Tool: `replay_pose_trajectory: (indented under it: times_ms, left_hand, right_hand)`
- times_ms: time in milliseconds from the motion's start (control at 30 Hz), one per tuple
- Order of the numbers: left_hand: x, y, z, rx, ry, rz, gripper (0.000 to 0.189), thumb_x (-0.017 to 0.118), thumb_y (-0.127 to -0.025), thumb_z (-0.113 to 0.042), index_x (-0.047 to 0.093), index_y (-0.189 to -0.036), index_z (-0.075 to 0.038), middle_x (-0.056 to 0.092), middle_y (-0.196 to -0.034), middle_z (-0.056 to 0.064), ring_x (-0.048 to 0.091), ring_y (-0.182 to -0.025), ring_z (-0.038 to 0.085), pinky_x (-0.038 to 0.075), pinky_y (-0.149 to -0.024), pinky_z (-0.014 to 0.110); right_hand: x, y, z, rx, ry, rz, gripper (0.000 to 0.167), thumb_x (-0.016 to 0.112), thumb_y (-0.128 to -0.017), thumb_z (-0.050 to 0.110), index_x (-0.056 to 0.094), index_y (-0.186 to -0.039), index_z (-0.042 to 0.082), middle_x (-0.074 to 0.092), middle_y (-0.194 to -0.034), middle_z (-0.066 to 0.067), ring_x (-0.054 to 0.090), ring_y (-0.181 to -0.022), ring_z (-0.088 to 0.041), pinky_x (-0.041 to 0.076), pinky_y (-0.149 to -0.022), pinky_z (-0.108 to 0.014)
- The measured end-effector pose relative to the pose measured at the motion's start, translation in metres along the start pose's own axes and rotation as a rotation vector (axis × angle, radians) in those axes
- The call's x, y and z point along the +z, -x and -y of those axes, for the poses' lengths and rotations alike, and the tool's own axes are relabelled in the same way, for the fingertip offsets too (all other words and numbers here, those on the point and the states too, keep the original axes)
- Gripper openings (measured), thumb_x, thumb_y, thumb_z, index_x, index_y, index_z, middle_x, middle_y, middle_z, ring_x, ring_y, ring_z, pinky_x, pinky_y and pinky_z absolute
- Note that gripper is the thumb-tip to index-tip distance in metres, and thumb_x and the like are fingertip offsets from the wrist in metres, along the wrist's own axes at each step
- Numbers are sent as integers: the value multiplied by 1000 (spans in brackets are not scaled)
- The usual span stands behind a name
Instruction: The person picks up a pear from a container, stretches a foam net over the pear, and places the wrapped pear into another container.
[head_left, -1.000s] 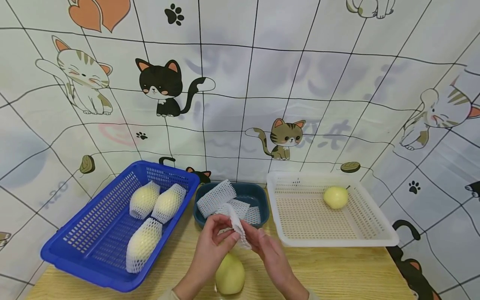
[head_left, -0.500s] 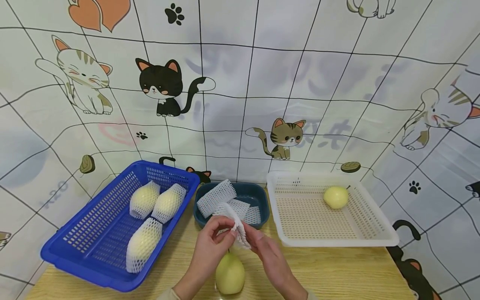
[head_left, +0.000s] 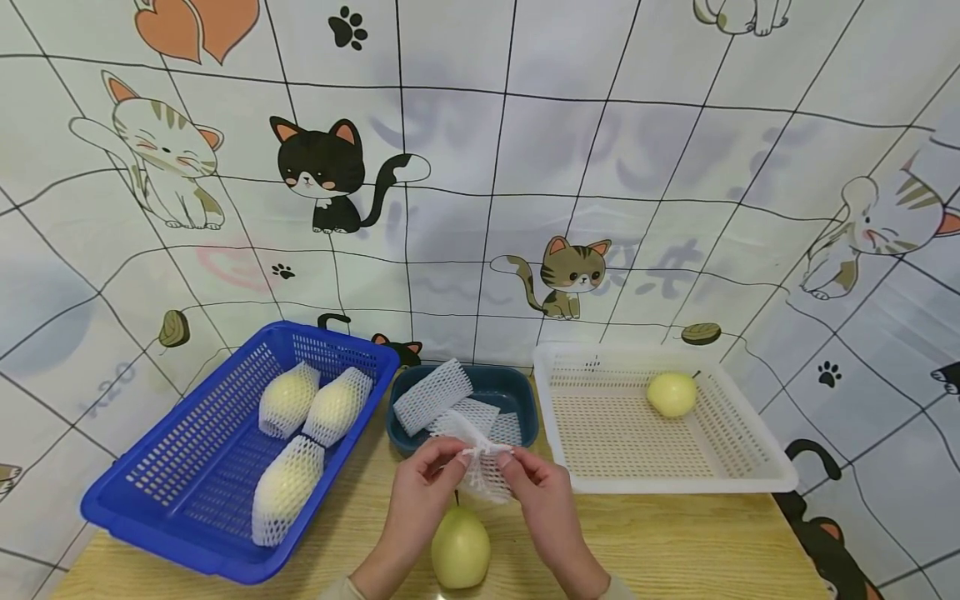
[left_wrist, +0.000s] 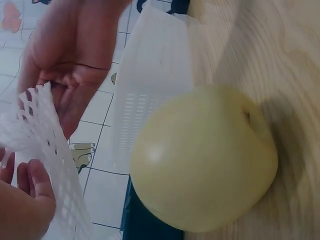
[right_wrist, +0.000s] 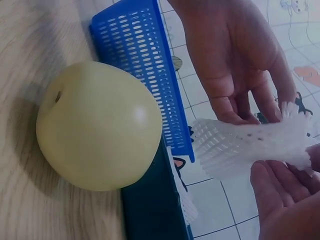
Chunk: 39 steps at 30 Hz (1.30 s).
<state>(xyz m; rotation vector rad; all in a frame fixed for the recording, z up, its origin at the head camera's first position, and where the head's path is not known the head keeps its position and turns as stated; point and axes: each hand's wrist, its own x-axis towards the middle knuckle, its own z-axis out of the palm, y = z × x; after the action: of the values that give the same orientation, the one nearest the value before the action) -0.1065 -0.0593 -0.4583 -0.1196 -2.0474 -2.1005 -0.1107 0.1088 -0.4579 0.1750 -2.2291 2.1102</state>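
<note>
A white foam fruit net point(head_left: 486, 473) is stretched between my two hands above the table. My left hand point(head_left: 422, 483) pinches its left edge between thumb and fingers, and my right hand point(head_left: 542, 496) pinches the right edge. In the right wrist view the net point(right_wrist: 235, 150) spreads as a mesh sleeve between both hands. Just below, a bare yellow pear point(head_left: 461, 550) stands on the wooden table, stem up, touched by neither hand. Behind the hands, a dark teal bin point(head_left: 510, 385) holds several more foam nets point(head_left: 433, 395).
To the left, a blue basket point(head_left: 176, 483) contains 3 pears in foam nets point(head_left: 288, 492). On the right stands a white basket point(head_left: 675, 482) with one bare pear point(head_left: 672, 395) in it. A cat-printed sheet point(head_left: 465, 167) rises behind the wooden table point(head_left: 675, 550).
My right hand has turned from flat fingers beside the net to a pinch on its edge. The net is now drawn wider. The pear below stays in place.
</note>
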Motion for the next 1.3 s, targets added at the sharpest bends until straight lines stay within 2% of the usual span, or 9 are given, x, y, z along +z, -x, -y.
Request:
replay_pose_trajectory:
  times_ms: [167,300,467,600,800,900,1033,1167,1300]
  left_hand:
    - [-3,0,0,-110,84,-4,20,66,-101,-9,68,-115,6,67,-104,11,63,-91,11,57,-81,26]
    - [-4,-1,-1,-215,236,25,28,61,-104,-10,60,-123,11,65,-104,9,64,-92,13,59,-83,29]
    - [-5,-3,2,-321,447,49,24,54,-107,-7,52,-126,9,65,-104,7,67,-93,13,59,-82,26]
    - [-6,-4,2,-386,586,39,19,48,-109,-6,49,-126,3,67,-104,5,70,-90,11,60,-81,26]
    - [-7,-4,-5,-478,753,42,13,39,-113,-12,49,-118,-6,65,-103,1,66,-94,9,55,-86,25]
    - [-6,-3,-6,-490,798,50,15,38,-113,-17,48,-118,-7,62,-106,-1,62,-100,8,51,-91,26]
    - [-4,-3,-4,-465,808,76,37,36,-114,-23,37,-142,2,58,-128,2,52,-126,11,45,-104,25]
    - [-3,-4,-1,-441,788,86,56,34,-115,-29,19,-156,5,46,-146,6,40,-138,14,40,-110,23]
    - [-3,-6,2,-416,734,42,39,36,-115,-29,37,-140,0,54,-131,3,52,-123,10,46,-102,23]
  right_hand:
    - [0,-5,-6,70,-143,2,35,62,-106,20,67,-123,-11,71,-107,-18,69,-94,-12,60,-80,-27]
    - [0,-7,-7,112,-248,3,42,60,-107,23,61,-127,-13,68,-107,-14,67,-95,-14,60,-80,-27]
    - [3,-8,-7,129,-316,-30,43,59,-107,22,57,-130,-15,67,-105,-8,66,-94,-13,59,-79,-26]
    - [6,-6,-10,117,-273,-57,41,60,-107,19,58,-131,-14,68,-105,-7,67,-95,-11,58,-80,-24]
    - [8,-3,-15,44,-96,-61,32,65,-104,17,68,-123,-9,70,-101,-6,63,-89,-9,55,-77,-22]
    - [10,-2,-18,-14,-35,-69,25,67,-102,13,73,-117,-6,73,-101,-7,65,-89,-9,54,-79,-23]
    - [11,-2,-19,-37,-62,-58,25,66,-102,10,71,-116,-10,73,-98,-3,65,-88,-7,55,-78,-23]
    - [10,-1,-18,39,-214,-14,33,61,-106,14,64,-122,-15,69,-97,1,64,-88,-6,55,-76,-21]
    - [8,-2,-17,136,-432,31,25,57,-108,18,65,-118,-4,67,-100,0,65,-89,-7,56,-76,-20]
